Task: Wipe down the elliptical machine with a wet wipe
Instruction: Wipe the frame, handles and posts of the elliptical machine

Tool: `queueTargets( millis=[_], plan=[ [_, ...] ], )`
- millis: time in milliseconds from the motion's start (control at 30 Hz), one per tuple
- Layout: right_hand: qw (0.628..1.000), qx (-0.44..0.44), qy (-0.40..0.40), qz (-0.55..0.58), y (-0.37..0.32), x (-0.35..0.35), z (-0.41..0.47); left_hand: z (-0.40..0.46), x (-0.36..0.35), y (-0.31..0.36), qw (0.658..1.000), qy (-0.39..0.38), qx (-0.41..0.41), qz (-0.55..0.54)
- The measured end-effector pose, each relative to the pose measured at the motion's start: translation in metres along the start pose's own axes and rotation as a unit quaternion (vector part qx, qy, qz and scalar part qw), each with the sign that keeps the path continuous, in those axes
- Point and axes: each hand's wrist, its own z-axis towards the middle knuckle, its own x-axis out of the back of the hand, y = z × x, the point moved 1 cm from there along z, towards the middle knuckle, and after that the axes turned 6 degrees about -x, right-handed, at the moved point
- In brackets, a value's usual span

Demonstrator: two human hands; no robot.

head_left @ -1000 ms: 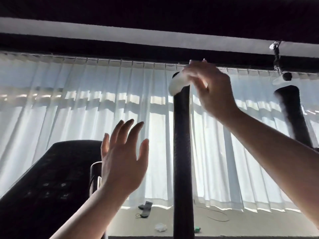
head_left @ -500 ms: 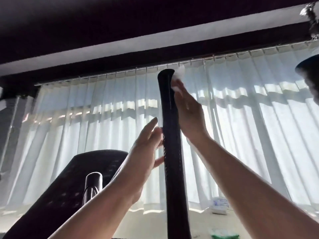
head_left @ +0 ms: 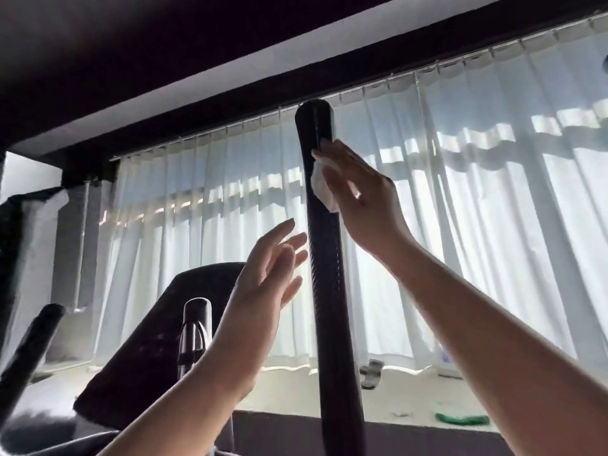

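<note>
right hand (head_left: 363, 195): pressing the wet wipe (head_left: 321, 185) onto the handlebar (head_left: 324, 258) just below its rounded top, fingers curled round the wipe
left hand (head_left: 263, 278): fingers straight and spread, holding nothing (just left of the bar, not touching)
console (head_left: 158, 340): dark, lower left
curtain (head_left: 493, 209): white, backlit

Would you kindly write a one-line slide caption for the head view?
Right hand presses a white wet wipe against the tall black textured handlebar; the open left hand hovers beside it.
</note>
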Motion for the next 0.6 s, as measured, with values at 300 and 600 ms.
queueTargets(
  millis=[300, 600],
  plan=[
    [0.997, -0.037, -0.055, 0.045, -0.003, -0.007, -0.170, -0.051, -0.006, -0.032, 0.993, 0.045, 0.094, -0.062],
    [0.991, 0.072, -0.099, -0.060, -0.018, 0.020, -0.200, -0.073, 0.005, -0.039, 0.991, 0.036, 0.111, -0.067]
  ],
)
